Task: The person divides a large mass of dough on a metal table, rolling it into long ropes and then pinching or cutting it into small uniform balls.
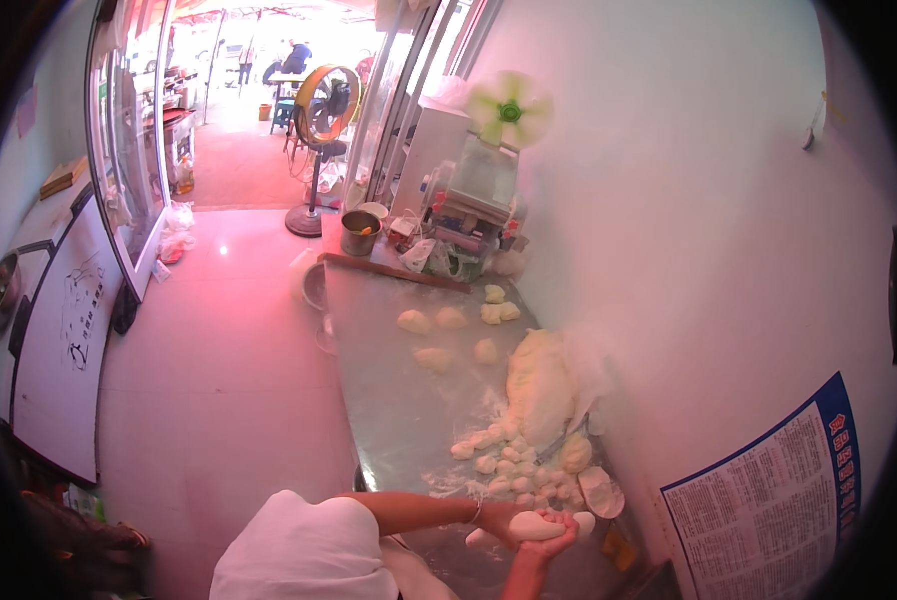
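Over the near end of a metal worktable (388,390), my left hand (502,521) and my right hand (553,536) meet around a piece of pale dough (537,526). Dough sticks out past the hands on both sides; whether it is one piece or more I cannot tell. The fingers of my right hand curl around it. Just beyond the hands lie several small floured dough balls (504,466). A large dough mass (540,382) rests behind them near the wall, and several medium lumps (435,358) sit farther off. A container of white flour (600,491) stands right of the balls.
A dough-rolling machine (478,187) stands at the table's far end, with a metal pot (360,231) and plastic bags. The wall (681,225) borders the table's right side. A pedestal fan (327,112) stands near the doorway. A yellow scraper-like object (618,547) lies right of my hands.
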Tool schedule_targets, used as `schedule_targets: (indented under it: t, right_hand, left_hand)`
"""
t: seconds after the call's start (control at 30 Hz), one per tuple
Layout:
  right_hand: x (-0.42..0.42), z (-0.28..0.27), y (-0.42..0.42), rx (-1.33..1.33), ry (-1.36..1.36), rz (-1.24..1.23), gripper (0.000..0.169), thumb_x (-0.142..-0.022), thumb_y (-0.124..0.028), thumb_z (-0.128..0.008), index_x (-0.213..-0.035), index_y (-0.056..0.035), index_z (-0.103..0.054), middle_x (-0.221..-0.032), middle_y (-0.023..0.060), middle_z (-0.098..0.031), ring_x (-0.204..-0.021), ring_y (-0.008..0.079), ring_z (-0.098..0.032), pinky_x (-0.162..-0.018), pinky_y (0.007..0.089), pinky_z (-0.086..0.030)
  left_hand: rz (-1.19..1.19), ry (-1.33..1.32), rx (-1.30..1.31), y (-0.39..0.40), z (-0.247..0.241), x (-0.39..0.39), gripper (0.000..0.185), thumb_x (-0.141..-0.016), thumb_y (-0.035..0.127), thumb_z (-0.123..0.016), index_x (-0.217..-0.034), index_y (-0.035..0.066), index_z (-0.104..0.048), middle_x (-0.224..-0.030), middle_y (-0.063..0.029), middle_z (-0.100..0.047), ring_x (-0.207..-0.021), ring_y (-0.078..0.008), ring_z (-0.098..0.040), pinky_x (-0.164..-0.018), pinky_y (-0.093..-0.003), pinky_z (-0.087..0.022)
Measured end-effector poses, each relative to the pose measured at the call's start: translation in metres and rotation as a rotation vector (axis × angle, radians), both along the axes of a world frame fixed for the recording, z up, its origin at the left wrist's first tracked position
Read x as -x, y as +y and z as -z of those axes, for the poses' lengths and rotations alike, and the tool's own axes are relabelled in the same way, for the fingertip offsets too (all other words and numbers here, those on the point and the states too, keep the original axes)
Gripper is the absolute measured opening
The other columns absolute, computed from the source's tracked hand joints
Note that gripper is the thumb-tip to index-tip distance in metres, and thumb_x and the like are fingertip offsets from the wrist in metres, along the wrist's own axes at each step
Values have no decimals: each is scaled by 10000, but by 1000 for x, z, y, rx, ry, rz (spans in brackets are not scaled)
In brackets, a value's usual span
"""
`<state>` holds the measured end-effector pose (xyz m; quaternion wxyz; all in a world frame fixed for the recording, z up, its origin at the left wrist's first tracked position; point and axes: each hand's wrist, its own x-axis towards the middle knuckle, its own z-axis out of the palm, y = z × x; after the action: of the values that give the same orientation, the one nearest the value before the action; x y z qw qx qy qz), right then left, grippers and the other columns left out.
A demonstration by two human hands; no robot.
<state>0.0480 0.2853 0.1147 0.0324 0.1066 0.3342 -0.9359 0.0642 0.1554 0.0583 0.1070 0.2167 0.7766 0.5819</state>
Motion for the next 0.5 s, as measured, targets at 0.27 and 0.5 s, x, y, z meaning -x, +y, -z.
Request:
schedule_targets:
  t: [0.27,0.5]
  right_hand:
    - [24,-34,10,-2,115,-107,259,-825,-238,-574,-647,-194,-391,-555,-81,-368,-499,91,-381,-608,284,-428]
    - [18,-75,9,-82,91,83,237,-806,-227,-554,-625,-168,-412,-558,-32,-441,-514,146,-435,-595,292,-442]
  left_hand:
    - [-180,64,-290,29,31,13,592,-656,235,-787,-1185,30,-619,-1039,-95,-701,-959,-203,-656,-868,-352,-512]
    - [-36,-146,-239,27,26,-9,490,-729,215,-745,-1174,53,-622,-991,-60,-681,-848,-150,-653,-761,-324,-531]
